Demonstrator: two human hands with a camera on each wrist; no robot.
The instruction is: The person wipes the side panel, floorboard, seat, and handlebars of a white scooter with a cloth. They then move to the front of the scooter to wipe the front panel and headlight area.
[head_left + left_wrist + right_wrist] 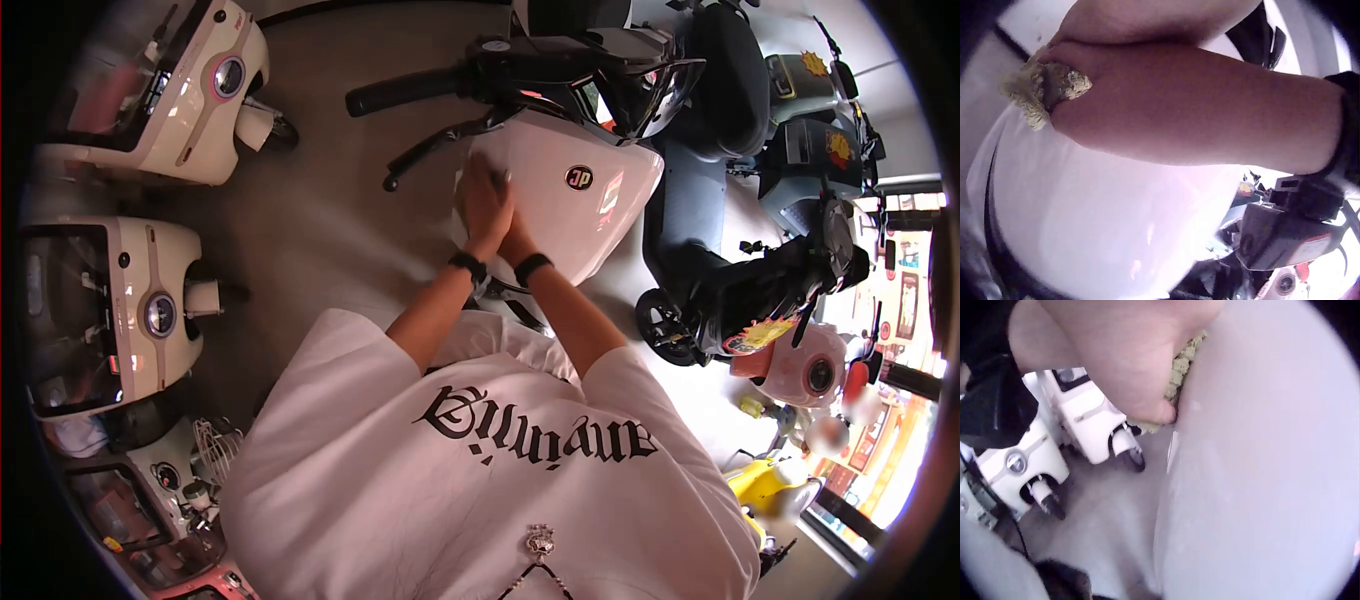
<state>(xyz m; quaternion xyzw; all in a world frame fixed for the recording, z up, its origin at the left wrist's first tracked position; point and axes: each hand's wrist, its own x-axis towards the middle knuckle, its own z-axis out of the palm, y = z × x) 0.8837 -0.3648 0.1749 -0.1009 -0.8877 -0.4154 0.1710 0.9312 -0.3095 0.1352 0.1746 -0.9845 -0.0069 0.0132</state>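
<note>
In the head view my left hand (487,213) and right hand (515,238) overlap at the left side of a glossy pale scooter panel (560,210) with a round JP badge (579,177). A yellow-green nubby cloth (1035,94) is bunched between the hands and sticks out past the fingers. The right hand (1166,103) curls round it in the left wrist view, the left hand (1160,19) lying against it above. In the right wrist view the cloth (1179,372) shows under a thumb beside the panel's edge. Many fingertips are hidden.
The scooter's handlebar grip (405,92) and brake lever (430,155) project above and left of the hands. A dark scooter (760,290) stands at the right, by a bright window. White scooters (160,315) stand at the left on the grey floor (300,230).
</note>
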